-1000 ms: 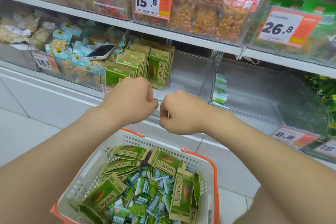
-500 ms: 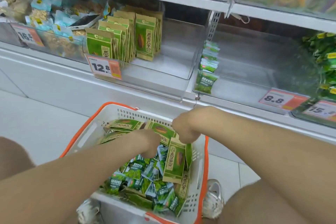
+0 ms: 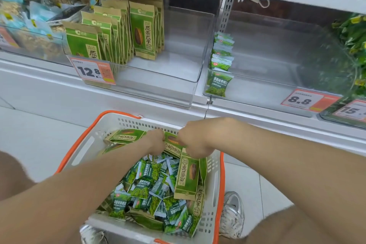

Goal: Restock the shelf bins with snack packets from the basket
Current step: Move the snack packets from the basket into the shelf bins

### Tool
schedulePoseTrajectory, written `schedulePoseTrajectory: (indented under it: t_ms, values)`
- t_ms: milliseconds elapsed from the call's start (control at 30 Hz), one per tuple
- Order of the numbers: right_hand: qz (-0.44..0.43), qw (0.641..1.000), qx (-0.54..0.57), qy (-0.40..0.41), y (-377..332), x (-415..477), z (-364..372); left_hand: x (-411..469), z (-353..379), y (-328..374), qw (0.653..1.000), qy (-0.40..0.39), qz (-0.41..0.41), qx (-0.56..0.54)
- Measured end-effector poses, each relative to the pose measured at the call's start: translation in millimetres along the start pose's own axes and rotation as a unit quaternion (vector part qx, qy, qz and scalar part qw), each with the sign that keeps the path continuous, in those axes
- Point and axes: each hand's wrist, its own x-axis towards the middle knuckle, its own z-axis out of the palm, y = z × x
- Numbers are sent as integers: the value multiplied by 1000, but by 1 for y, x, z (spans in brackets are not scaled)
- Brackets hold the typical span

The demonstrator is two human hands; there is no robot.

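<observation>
Left hand (image 3: 156,141): sat at the centre of the frame, at the far end of the basket, with its fingers curled round the left edge of a seed packet (image 3: 174,144).
Right hand (image 3: 195,140): was just right of the left one, knuckles up, fingers curled down over the right side of the same packet (the fingertips were hidden under the hand).
Seed packet: was green and brown and lay tilted between the two hands, close to the basket's far wall.
Basket (image 3: 83,144): was white with an orange rim and filled the lower centre of the frame.
Flat packets (image 3: 124,136): were a few more of the seed kind, lying at the basket's upper left, beside the left hand.
Upright packet (image 3: 188,178): stood on end by the basket's right wall, just below the right hand.
Small green packets (image 3: 148,186): lay in a loose heap across the basket's middle and near end.
Left bin (image 3: 188,49): was clear plastic, at upper centre, with a row of standing seed packets (image 3: 142,31) in its left half.
Right bin (image 3: 277,55): was clear plastic, at upper right, with a line of pea packets (image 3: 221,55) along its left wall.
Price tags: one reading 12.8 (image 3: 91,70) was on the left bin's front, and one reading 8.8 (image 3: 301,101) was on the right bin's front.
Shoe (image 3: 231,214): rested on the tiled floor, at the basket's lower right.
</observation>
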Motion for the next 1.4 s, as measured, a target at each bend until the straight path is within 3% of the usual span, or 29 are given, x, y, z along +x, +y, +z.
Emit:
schedulePoseTrajectory:
  t_ms: [167, 367, 500, 600, 667, 733, 800, 867, 967, 1100, 1167, 1267, 1333, 1400]
  values:
    - [11, 1000, -6, 11, -2, -3, -8, -9, -1, 1, 984, 110, 21, -139]
    - [18, 1000, -15, 18, -8, -8, -21, -39, -24, -4, 945, 149, 17, -289]
    - [55, 998, 1, 37, -14, -14, -27, -60, -41, -9, 889, 123, -11, -442]
    - [78, 994, 48, 52, -13, -16, -29, -76, -53, -15, 835, 161, -8, -526]
    - [61, 990, 115, 46, -14, -16, -27, -88, -57, -19, 834, 196, -5, -515]
    - [50, 969, 238, 36, -21, -12, -20, -97, -55, -23, 842, 213, -11, -495]
    - [39, 954, 294, 33, -32, -10, -14, -101, -52, -29, 843, 237, -14, -483]
    - [18, 947, 322, 16, -40, -8, -10, -98, -53, -32, 828, 256, -18, -498]
    - [-30, 902, 430, -14, -41, -10, -10, -110, -70, -24, 798, 269, -41, -538]
    - [-10, 861, 500, 95, -39, -12, -15, -118, -82, -21, 764, 246, -74, -592]
    - [3, 867, 477, 143, -37, -15, -23, -117, -84, -24, 794, 228, -70, -559]
    - [2, 910, 377, 172, -36, -22, -35, -120, -87, -29, 887, 302, 29, -348]
    - [25, 931, 273, 240, -35, -24, -40, -124, -89, -27, 910, 295, 130, -262]
    - [51, 902, 262, 339, -32, -23, -41, -127, -91, -23, 915, 245, 167, -274]
